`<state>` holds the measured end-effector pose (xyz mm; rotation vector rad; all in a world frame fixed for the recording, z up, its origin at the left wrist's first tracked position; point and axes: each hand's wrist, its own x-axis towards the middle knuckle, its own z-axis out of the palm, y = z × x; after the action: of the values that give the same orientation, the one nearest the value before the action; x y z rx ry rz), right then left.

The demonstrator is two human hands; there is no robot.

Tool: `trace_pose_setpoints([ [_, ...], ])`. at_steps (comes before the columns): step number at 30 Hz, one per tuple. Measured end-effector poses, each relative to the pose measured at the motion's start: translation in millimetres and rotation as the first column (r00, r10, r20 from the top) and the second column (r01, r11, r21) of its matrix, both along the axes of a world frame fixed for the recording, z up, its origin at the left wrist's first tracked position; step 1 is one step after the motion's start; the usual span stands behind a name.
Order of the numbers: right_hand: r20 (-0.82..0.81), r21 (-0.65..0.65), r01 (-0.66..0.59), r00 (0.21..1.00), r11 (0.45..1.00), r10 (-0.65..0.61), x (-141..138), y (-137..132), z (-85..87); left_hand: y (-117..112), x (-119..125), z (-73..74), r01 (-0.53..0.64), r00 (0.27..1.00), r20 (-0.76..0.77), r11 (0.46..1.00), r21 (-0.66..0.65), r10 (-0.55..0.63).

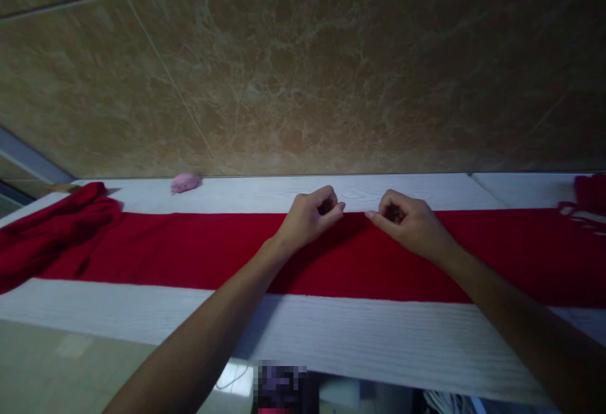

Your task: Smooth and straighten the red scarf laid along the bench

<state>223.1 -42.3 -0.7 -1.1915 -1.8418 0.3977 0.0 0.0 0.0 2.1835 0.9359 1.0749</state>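
Note:
A long red cloth strip [189, 247] lies stretched flat from left to right, its left end bunched into loose folds. At its far edge, near the middle, my left hand [315, 215] has thumb and forefinger closed in a pinch on the cloth. A short way to the right, my right hand [409, 219] pinches the same edge, its thumb pointing toward the left hand. Between the two pinches a short piece of the edge shows. Both forearms cross over the cloth from the near side.
A white wood-grain table [379, 332] carries the cloth, against a brown marbled tile wall [293, 73]. Near the wall sits a small pink object [184, 182]. A dark red bundle with white strands [589, 196] lies at far right. Tiled floor [57, 363] shows below.

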Motion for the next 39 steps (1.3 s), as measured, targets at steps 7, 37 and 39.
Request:
trace_pose_setpoints([
  [7,-0.001,0.018,0.003,1.000,1.000,-0.003,1,0,-1.0,2,0,-1.2,0.055,0.998,-0.003,0.998,0.021,-0.055],
  [37,0.116,0.133,-0.128,0.987,0.983,0.113,4,10,-11.4,9,-2,-10.9,-0.102,0.850,-0.497,0.980,0.172,0.176],
  [39,0.111,0.128,-0.123,0.988,0.984,0.109,4,10,-11.8,10,-2,-9.3,-0.124,0.847,-0.493,0.975,0.185,0.201],
])
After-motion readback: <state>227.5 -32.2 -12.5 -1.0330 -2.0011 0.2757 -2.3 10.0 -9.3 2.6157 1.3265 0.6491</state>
